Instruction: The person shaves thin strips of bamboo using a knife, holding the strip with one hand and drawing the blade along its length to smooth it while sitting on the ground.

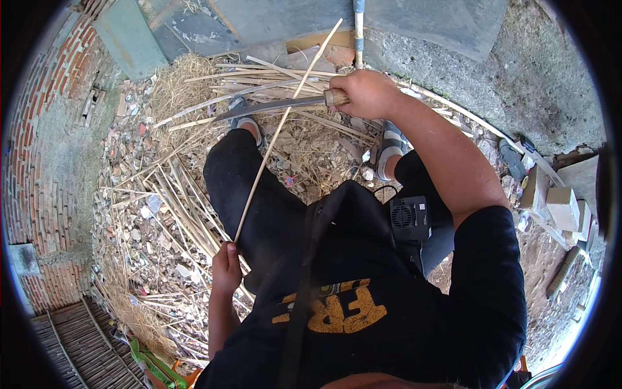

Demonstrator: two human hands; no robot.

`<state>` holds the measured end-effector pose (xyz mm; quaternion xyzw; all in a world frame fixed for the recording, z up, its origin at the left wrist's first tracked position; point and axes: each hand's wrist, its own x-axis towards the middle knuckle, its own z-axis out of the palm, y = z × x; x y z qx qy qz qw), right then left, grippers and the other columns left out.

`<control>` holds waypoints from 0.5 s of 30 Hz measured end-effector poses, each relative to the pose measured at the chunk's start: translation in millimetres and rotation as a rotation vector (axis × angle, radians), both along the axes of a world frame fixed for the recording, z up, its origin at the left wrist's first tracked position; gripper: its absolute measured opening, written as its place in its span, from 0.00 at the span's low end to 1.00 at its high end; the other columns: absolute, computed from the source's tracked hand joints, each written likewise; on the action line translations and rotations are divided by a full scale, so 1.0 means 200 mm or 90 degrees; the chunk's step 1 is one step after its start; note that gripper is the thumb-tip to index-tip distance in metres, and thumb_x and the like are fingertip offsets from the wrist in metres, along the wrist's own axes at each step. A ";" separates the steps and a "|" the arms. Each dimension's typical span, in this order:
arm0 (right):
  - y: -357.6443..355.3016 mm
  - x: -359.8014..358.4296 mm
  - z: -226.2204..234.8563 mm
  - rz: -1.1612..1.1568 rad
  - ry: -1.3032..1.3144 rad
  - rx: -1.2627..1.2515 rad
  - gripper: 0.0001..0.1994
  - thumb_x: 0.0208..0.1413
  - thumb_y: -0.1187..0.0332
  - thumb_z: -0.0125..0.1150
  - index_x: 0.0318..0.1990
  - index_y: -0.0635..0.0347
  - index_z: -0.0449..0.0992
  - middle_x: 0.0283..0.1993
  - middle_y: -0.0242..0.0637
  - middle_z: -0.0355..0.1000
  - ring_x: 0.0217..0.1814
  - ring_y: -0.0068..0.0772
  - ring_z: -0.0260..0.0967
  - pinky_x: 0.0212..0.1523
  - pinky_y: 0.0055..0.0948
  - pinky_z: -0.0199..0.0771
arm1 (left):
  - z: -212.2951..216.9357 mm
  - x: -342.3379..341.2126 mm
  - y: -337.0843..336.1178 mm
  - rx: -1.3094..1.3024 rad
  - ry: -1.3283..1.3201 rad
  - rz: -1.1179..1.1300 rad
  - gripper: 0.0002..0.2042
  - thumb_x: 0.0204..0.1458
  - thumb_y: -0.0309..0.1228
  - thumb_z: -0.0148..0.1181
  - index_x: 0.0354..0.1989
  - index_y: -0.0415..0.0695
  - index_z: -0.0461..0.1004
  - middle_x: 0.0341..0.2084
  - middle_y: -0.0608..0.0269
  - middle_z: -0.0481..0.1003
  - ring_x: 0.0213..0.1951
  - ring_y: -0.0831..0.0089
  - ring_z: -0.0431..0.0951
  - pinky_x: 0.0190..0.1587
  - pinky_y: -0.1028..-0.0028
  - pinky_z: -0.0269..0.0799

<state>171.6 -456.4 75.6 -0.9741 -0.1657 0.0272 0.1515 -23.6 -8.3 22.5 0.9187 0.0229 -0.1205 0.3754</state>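
Observation:
My right hand [367, 94] is closed around the wooden handle of a machete [272, 106], whose long dark blade points left. The blade crosses a long, thin bamboo strip [275, 135]; whether the two touch I cannot tell. Near my left thigh, my left hand [227, 266] grips the strip's lower end. From there the strip slants up and to the right, past the blade, and its far end stands free in front of the grey wall panels. Past my feet lies a pile of split bamboo strips [259, 81].
More bamboo strips [184, 201] lie on the rubble to my left, beside a brick wall [48, 129]. Dry straw [184, 87] is heaped at the far left. Pale blocks [562, 206] stand at the right near a loose sandal [512, 159]. A pipe [359, 32] rises ahead.

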 end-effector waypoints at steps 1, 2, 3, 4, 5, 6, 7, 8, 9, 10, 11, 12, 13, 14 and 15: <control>0.00 0.00 -0.01 0.001 0.002 -0.003 0.17 0.51 0.57 0.66 0.44 0.57 0.76 0.37 0.47 0.78 0.44 0.51 0.77 0.46 0.48 0.77 | -0.01 0.00 0.00 -0.007 -0.008 -0.009 0.24 0.71 0.46 0.38 0.29 0.40 0.69 0.17 0.71 0.64 0.23 0.81 0.62 0.26 0.74 0.58; -0.01 0.02 -0.03 -0.003 -0.010 0.008 0.17 0.51 0.57 0.66 0.44 0.57 0.76 0.38 0.47 0.78 0.44 0.51 0.77 0.46 0.48 0.77 | -0.02 0.01 0.01 -0.013 -0.016 -0.017 0.24 0.71 0.46 0.38 0.28 0.41 0.69 0.17 0.72 0.63 0.23 0.82 0.61 0.26 0.74 0.57; -0.04 0.05 -0.08 -0.005 -0.023 0.019 0.17 0.51 0.58 0.66 0.44 0.56 0.76 0.38 0.47 0.78 0.44 0.51 0.77 0.46 0.48 0.77 | -0.04 0.01 0.03 -0.020 -0.025 -0.024 0.24 0.71 0.47 0.37 0.28 0.41 0.69 0.17 0.73 0.62 0.22 0.83 0.60 0.25 0.75 0.56; -0.05 0.07 -0.10 -0.009 -0.037 0.030 0.16 0.50 0.58 0.66 0.44 0.56 0.76 0.38 0.47 0.78 0.44 0.51 0.77 0.46 0.48 0.77 | -0.04 0.02 0.04 -0.037 -0.007 -0.025 0.24 0.70 0.47 0.37 0.28 0.41 0.68 0.17 0.73 0.61 0.22 0.83 0.59 0.25 0.75 0.56; -0.06 0.07 -0.12 -0.027 -0.045 0.043 0.17 0.50 0.58 0.67 0.44 0.55 0.76 0.37 0.47 0.78 0.43 0.52 0.77 0.45 0.48 0.77 | -0.04 0.03 0.05 -0.054 0.010 -0.026 0.24 0.70 0.47 0.37 0.27 0.42 0.68 0.16 0.74 0.61 0.21 0.83 0.58 0.24 0.75 0.55; -0.07 0.07 -0.12 -0.045 -0.054 0.056 0.17 0.49 0.58 0.67 0.44 0.55 0.76 0.37 0.47 0.78 0.42 0.53 0.77 0.44 0.49 0.77 | -0.03 0.05 0.05 -0.072 0.027 -0.028 0.25 0.70 0.48 0.37 0.27 0.42 0.67 0.16 0.75 0.60 0.21 0.83 0.58 0.24 0.75 0.55; -0.07 0.08 -0.12 -0.064 -0.063 0.068 0.17 0.48 0.59 0.68 0.44 0.54 0.76 0.37 0.47 0.78 0.41 0.54 0.77 0.44 0.49 0.77 | -0.02 0.05 0.05 -0.075 0.045 -0.020 0.25 0.70 0.48 0.38 0.26 0.41 0.67 0.16 0.73 0.61 0.21 0.82 0.59 0.25 0.74 0.56; -0.08 0.08 -0.12 -0.055 -0.063 0.058 0.17 0.48 0.59 0.67 0.44 0.54 0.76 0.37 0.47 0.78 0.42 0.53 0.77 0.44 0.49 0.77 | 0.01 0.04 0.06 -0.077 0.063 -0.013 0.26 0.70 0.48 0.39 0.26 0.40 0.67 0.16 0.71 0.62 0.22 0.81 0.60 0.25 0.73 0.58; -0.06 0.06 -0.10 -0.043 -0.058 0.049 0.17 0.48 0.60 0.66 0.44 0.55 0.76 0.37 0.47 0.78 0.43 0.52 0.77 0.45 0.48 0.77 | 0.02 0.02 0.06 -0.079 0.085 -0.004 0.26 0.70 0.48 0.40 0.25 0.39 0.67 0.16 0.68 0.63 0.22 0.80 0.61 0.26 0.72 0.59; -0.05 0.05 -0.08 -0.032 -0.053 0.040 0.16 0.49 0.61 0.65 0.45 0.55 0.76 0.38 0.47 0.78 0.44 0.51 0.77 0.46 0.48 0.77 | 0.01 0.00 0.07 -0.113 0.097 0.013 0.26 0.69 0.49 0.42 0.24 0.40 0.65 0.16 0.69 0.62 0.22 0.80 0.61 0.26 0.72 0.58; -0.03 0.03 -0.05 -0.019 -0.047 0.028 0.16 0.48 0.61 0.65 0.44 0.55 0.76 0.38 0.47 0.78 0.44 0.51 0.77 0.45 0.48 0.77 | 0.01 -0.01 0.08 -0.094 0.089 -0.001 0.26 0.69 0.49 0.42 0.24 0.40 0.65 0.16 0.69 0.62 0.22 0.79 0.60 0.25 0.72 0.58; -0.01 0.01 -0.01 -0.006 -0.041 0.017 0.16 0.48 0.61 0.65 0.44 0.55 0.76 0.38 0.47 0.78 0.44 0.51 0.77 0.45 0.48 0.77 | 0.00 -0.03 0.08 -0.074 0.081 -0.015 0.26 0.69 0.49 0.42 0.23 0.40 0.65 0.16 0.69 0.62 0.22 0.79 0.60 0.25 0.72 0.58; 0.00 0.00 0.01 0.008 -0.034 0.007 0.16 0.48 0.62 0.64 0.44 0.55 0.76 0.38 0.47 0.78 0.44 0.51 0.77 0.45 0.48 0.78 | 0.00 -0.04 0.08 -0.054 0.074 -0.028 0.26 0.69 0.49 0.43 0.23 0.40 0.65 0.16 0.69 0.62 0.22 0.78 0.60 0.25 0.71 0.58; 0.00 0.00 -0.02 0.000 -0.030 0.003 0.16 0.48 0.62 0.64 0.44 0.55 0.76 0.38 0.47 0.78 0.44 0.51 0.77 0.45 0.48 0.78 | -0.01 -0.06 0.05 -0.031 0.033 -0.039 0.26 0.69 0.49 0.44 0.24 0.39 0.65 0.14 0.66 0.62 0.22 0.76 0.61 0.25 0.69 0.59; -0.02 0.02 -0.04 -0.012 -0.030 -0.003 0.15 0.48 0.62 0.64 0.44 0.54 0.76 0.38 0.46 0.78 0.44 0.51 0.77 0.45 0.48 0.78 | -0.02 -0.06 0.03 -0.013 0.019 -0.038 0.26 0.69 0.48 0.44 0.24 0.39 0.65 0.14 0.64 0.63 0.22 0.76 0.61 0.25 0.68 0.59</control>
